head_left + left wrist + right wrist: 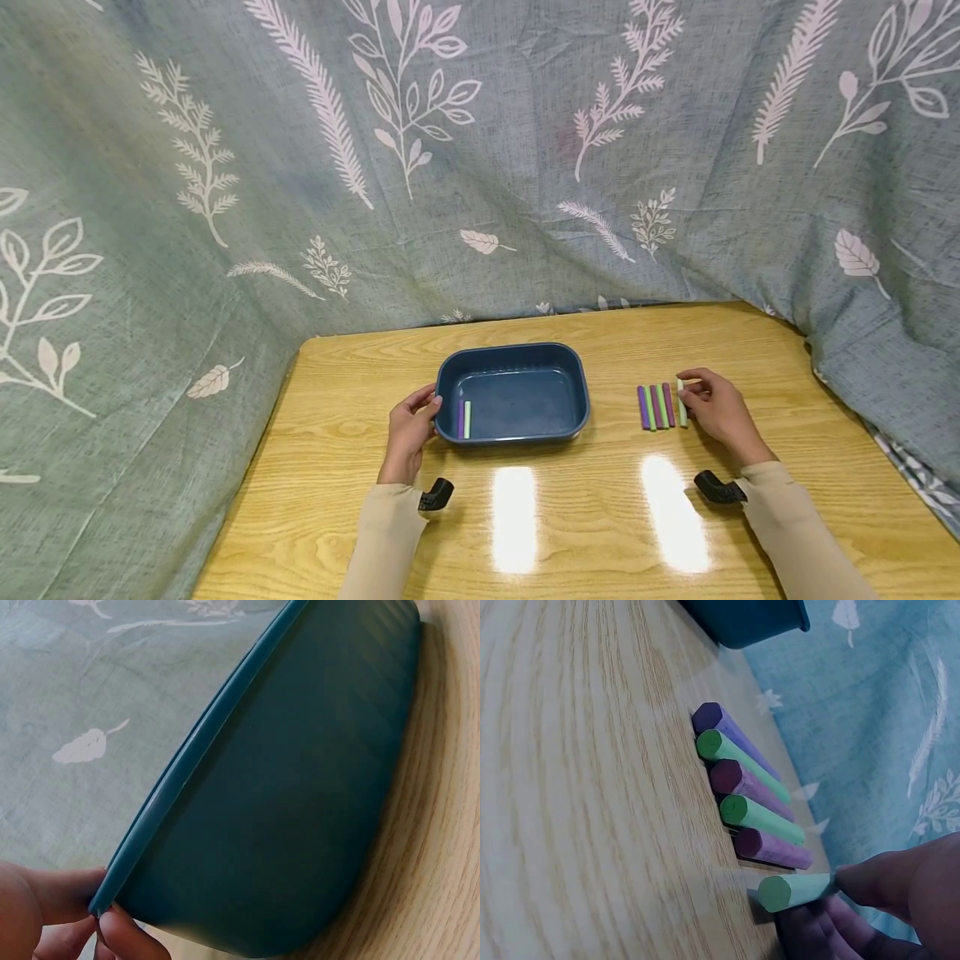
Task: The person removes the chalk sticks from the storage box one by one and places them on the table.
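Observation:
At the left end of a dark blue plastic bin [528,404], my left hand [408,429] pinches the rim between thumb and fingers. Inside, near that end, a purple chalk stick [461,419] and a light green chalk stick [467,420] lie side by side. To the right of the bin, my right hand [717,410] pinches the far end of a pale green chalk stick [801,890]. Beside it is a row of several chalk sticks, purple and green by turns, with a violet stick [735,739] at the end toward the bin and a plum stick [772,849] nearest my hand.
Everything stands on a light wooden table [585,517]. A grey-green leaf-patterned cloth [510,167] hangs behind it and along both sides. Black wrist devices [437,495] sit at both sleeves, and bright light reflections lie on the front of the tabletop.

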### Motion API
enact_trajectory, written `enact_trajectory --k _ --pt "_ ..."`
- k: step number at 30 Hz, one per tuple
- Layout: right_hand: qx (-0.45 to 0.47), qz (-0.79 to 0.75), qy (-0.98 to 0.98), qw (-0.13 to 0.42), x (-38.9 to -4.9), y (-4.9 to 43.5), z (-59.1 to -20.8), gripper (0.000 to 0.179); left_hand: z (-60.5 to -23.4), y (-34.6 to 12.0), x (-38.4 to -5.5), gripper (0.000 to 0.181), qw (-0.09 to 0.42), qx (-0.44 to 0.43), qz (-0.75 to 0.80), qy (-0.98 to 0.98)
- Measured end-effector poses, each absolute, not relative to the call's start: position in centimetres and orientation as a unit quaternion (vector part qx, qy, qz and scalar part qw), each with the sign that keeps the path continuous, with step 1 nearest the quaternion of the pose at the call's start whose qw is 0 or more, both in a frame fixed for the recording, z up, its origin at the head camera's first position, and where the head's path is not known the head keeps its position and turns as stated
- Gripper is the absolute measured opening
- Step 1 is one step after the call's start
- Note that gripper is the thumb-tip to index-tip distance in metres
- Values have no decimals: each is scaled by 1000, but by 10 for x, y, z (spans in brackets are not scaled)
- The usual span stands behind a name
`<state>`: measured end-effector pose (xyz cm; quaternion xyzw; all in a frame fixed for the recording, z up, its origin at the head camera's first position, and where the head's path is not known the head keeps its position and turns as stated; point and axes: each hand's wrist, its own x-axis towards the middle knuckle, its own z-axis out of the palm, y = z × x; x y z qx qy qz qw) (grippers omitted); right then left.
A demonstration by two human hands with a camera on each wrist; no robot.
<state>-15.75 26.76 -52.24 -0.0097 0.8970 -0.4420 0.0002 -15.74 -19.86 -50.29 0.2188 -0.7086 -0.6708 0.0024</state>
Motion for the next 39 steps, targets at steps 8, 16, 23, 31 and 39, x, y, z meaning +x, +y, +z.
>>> enact_trajectory --k 8,16,23,31,39 --pt "-10 -458 889 5 -157 266 -521 33 -503 -197 -158 33 4 221 -672 -706" --pt "-3 -459 888 -32 -155 259 -516 30 -501 -197 -157 32 1 226 -671 -706" --pt "-22 -465 882 -73 -156 241 -502 26 -501 -199 -157 34 -1 223 -673 -706" --pt "-49 -489 869 -62 -160 209 -494 26 -502 -198 -157 32 8 219 -673 -706" --pt "-76 -508 855 -71 -167 184 -494 24 -501 -198 -155 33 4 217 -673 -707"
